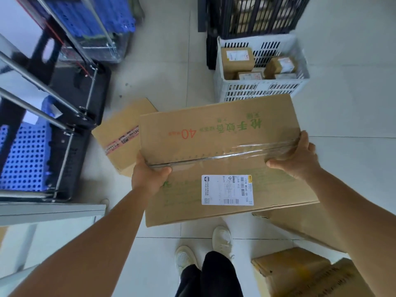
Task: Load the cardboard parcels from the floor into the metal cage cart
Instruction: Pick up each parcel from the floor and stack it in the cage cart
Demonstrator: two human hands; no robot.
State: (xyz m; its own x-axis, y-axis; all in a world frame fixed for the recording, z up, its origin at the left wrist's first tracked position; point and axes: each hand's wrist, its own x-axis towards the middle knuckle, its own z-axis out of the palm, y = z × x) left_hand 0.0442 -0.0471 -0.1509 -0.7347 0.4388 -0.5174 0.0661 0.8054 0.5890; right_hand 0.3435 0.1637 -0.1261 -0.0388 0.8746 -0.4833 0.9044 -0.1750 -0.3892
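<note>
A: Your left hand [147, 176] and right hand [297, 157] each clamp an end of the large flat brown cardboard parcel with green print [218, 151], thumbs on top, held clear of the floor.

B: Where's the cage?

A: The metal cage cart with blue perforated panels [42, 129] lies to your left; the parcel's long axis runs left-right, left hand nearer.

B: Hidden?

A: Your fingers underneath; the cart's top is cut off and blurred.
</note>
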